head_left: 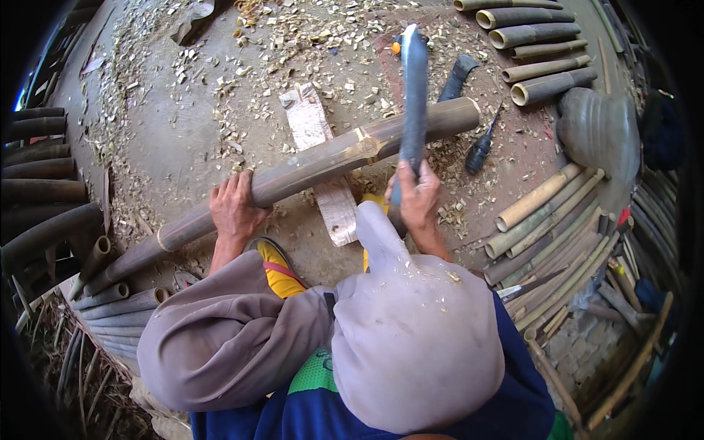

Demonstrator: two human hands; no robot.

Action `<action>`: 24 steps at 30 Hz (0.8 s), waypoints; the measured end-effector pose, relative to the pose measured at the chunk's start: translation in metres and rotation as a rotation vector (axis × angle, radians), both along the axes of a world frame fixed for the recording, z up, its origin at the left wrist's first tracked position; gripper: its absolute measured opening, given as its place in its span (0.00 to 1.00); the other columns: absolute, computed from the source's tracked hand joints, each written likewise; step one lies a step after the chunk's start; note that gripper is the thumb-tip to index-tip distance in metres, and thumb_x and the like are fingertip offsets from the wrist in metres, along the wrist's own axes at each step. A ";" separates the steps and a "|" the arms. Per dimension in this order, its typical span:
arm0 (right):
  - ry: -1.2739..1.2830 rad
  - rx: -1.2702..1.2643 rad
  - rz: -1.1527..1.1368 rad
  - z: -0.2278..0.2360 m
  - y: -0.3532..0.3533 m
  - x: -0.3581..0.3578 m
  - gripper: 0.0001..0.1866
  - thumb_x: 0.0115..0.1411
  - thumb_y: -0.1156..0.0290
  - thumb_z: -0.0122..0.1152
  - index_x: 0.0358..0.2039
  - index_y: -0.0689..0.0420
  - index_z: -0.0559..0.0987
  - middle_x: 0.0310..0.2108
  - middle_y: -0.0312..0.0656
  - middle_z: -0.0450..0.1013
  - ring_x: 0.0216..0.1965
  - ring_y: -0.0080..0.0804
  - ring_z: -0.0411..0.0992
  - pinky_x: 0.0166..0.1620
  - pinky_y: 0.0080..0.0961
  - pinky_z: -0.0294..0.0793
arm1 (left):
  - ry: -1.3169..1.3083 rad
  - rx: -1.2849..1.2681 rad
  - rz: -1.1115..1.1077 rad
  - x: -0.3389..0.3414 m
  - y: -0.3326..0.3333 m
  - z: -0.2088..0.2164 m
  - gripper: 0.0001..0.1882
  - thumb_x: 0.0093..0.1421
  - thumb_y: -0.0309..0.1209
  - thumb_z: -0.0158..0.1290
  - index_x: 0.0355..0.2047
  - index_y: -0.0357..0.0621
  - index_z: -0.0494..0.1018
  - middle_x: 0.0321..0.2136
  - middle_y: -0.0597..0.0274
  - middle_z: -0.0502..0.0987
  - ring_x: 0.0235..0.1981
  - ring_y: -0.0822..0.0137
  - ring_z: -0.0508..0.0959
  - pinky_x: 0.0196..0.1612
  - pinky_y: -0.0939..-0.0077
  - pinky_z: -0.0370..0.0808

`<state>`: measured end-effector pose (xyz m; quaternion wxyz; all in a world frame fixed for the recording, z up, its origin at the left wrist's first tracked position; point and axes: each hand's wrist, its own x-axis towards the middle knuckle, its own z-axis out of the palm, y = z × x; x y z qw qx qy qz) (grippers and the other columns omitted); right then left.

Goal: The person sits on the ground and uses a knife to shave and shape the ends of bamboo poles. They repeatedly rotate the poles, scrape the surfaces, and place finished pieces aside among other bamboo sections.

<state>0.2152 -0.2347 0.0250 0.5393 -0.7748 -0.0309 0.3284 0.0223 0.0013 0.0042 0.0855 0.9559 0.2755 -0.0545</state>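
Observation:
A long, dark bamboo pole slants from the lower left to the upper right, resting across a pale wooden block. My left hand is closed on the pole left of the block, fingers over its top. My right hand grips a machete, whose wide grey blade points away from me and passes over the pole near its far right end. The machete's handle is mostly hidden in my fingers. Whether the blade touches the bamboo I cannot tell.
Beyond the pole lie a black-handled pointed tool and a dark curved handle. Wood chips litter the ground. Cut bamboo pieces line the far right, with bundled poles nearer. A plastic jug and stacked bamboo flank me.

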 end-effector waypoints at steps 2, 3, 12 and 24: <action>-0.115 -0.136 0.259 -0.005 -0.004 -0.002 0.13 0.62 0.63 0.53 0.30 0.61 0.74 0.18 0.39 0.72 0.16 0.24 0.70 0.21 0.25 0.71 | 0.002 0.002 -0.008 0.001 0.001 -0.001 0.36 0.28 0.38 0.67 0.43 0.49 0.70 0.36 0.64 0.75 0.40 0.63 0.75 0.44 0.64 0.68; -0.215 -0.160 0.322 -0.003 -0.009 0.000 0.14 0.61 0.63 0.54 0.29 0.62 0.74 0.19 0.41 0.72 0.17 0.25 0.70 0.22 0.27 0.70 | 0.010 0.005 -0.009 0.000 0.000 -0.001 0.36 0.29 0.38 0.67 0.43 0.49 0.70 0.36 0.64 0.76 0.40 0.62 0.76 0.44 0.64 0.69; -0.308 -0.181 -0.444 0.000 -0.120 0.056 0.16 0.62 0.61 0.54 0.43 0.61 0.67 0.26 0.40 0.71 0.21 0.24 0.72 0.22 0.23 0.74 | -0.061 0.031 -0.009 0.010 -0.013 -0.004 0.36 0.27 0.36 0.68 0.42 0.48 0.70 0.35 0.61 0.75 0.40 0.59 0.75 0.43 0.63 0.70; -0.803 -0.800 -0.132 -0.086 -0.215 0.088 0.35 0.51 0.69 0.63 0.59 0.61 0.62 0.53 0.55 0.66 0.55 0.50 0.63 0.57 0.36 0.62 | -0.334 -0.193 -0.086 -0.008 0.011 0.007 0.39 0.32 0.40 0.66 0.48 0.47 0.67 0.43 0.57 0.71 0.47 0.55 0.72 0.51 0.61 0.69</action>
